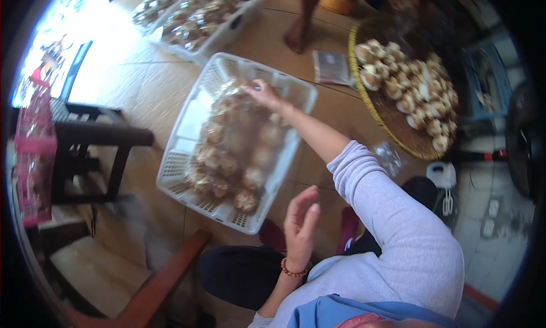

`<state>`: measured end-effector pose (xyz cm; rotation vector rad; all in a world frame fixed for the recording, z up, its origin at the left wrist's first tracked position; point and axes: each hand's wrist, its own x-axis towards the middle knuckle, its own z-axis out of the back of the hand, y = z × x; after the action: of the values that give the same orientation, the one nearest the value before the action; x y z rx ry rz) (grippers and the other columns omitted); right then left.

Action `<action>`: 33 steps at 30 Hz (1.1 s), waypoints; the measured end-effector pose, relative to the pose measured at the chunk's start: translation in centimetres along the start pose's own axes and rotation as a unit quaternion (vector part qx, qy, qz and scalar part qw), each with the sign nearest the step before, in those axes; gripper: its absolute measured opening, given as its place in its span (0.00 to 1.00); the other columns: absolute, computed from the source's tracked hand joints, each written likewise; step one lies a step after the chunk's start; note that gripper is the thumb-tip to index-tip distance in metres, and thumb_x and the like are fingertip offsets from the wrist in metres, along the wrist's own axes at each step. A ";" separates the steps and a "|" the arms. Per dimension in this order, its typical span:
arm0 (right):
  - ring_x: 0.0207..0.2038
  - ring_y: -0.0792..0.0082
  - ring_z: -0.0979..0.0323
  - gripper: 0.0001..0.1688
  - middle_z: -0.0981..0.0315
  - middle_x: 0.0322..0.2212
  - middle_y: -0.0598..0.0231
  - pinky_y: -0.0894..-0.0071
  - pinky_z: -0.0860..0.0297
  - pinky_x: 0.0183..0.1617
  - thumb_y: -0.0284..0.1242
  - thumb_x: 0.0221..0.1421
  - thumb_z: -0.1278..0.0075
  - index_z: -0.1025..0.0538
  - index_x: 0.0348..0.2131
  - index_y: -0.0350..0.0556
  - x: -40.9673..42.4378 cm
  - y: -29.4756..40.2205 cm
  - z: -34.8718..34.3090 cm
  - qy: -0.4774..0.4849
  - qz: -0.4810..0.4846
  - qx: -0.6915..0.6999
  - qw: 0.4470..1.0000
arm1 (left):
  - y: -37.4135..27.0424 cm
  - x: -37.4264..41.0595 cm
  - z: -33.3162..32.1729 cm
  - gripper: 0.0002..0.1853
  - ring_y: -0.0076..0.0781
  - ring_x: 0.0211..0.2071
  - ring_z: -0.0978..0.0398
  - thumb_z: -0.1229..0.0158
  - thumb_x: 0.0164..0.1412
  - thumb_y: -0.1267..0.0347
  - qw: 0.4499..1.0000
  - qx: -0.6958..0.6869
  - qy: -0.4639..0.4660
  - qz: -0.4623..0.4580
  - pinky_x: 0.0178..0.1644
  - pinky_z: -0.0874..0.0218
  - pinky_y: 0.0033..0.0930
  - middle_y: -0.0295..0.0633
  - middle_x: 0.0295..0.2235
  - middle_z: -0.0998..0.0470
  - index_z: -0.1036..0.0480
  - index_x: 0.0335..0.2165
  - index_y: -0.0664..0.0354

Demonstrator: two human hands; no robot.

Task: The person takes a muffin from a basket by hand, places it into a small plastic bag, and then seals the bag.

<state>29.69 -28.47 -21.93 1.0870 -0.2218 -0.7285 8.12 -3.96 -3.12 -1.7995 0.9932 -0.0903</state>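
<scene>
My right hand [265, 96], with a ring on one finger, reaches over the far part of a white plastic crate [170, 168]. Its fingertips pinch the shiny edge of a clear plastic bag [231, 89]. More clear bags of brown-and-white food pieces [209, 157] lie in the crate; motion blur softens their middle. My left hand [300, 225] is raised near my lap, just outside the crate's near right side. It holds nothing, its thumb apart from the fingers, and a beaded bracelet [294, 268] circles the wrist.
A yellow-rimmed round woven tray [357, 67] holds loose brown-and-white pieces. Another person's foot [295, 35] stands beside it. Filled crates [224, 38] sit beyond mine. A dark stool [98, 134] and wooden armrest [166, 277] are at left; a fan [522, 140] is at right.
</scene>
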 end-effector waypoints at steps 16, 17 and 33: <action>0.22 0.78 0.28 0.08 0.26 0.20 0.64 0.77 0.32 0.22 0.27 0.50 0.49 0.24 0.26 0.38 -20.8 -8.1 28.1 0.123 -0.087 0.023 0.988 | 1.6 -0.2 -1.2 0.12 0.28 0.47 0.30 0.51 0.62 0.69 0.993 0.094 0.008 -0.076 0.48 0.37 0.31 0.42 0.46 0.28 0.31 0.43 0.63; 0.21 0.80 0.28 0.06 0.28 0.17 0.66 0.79 0.32 0.19 0.25 0.48 0.49 0.25 0.23 0.38 -21.6 -9.4 27.0 0.154 -0.124 0.000 0.980 | 1.8 -0.2 -1.0 0.12 0.28 0.47 0.30 0.51 0.62 0.69 0.992 0.097 0.005 -0.077 0.48 0.37 0.31 0.42 0.46 0.28 0.31 0.43 0.63; 0.37 0.53 0.29 0.12 0.28 0.29 0.55 0.57 0.33 0.40 0.26 0.40 0.42 0.28 0.28 0.48 -21.3 -29.1 20.7 -0.202 -0.163 -0.372 0.891 | 6.9 1.0 0.3 0.10 0.24 0.42 0.28 0.50 0.62 0.68 0.988 0.154 -0.008 -0.022 0.45 0.36 0.28 0.37 0.41 0.25 0.29 0.40 0.60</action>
<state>-9.24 -37.58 -33.54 0.2232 -0.0918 -1.2163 4.89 -5.25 -9.19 -1.5361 0.8754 -0.2447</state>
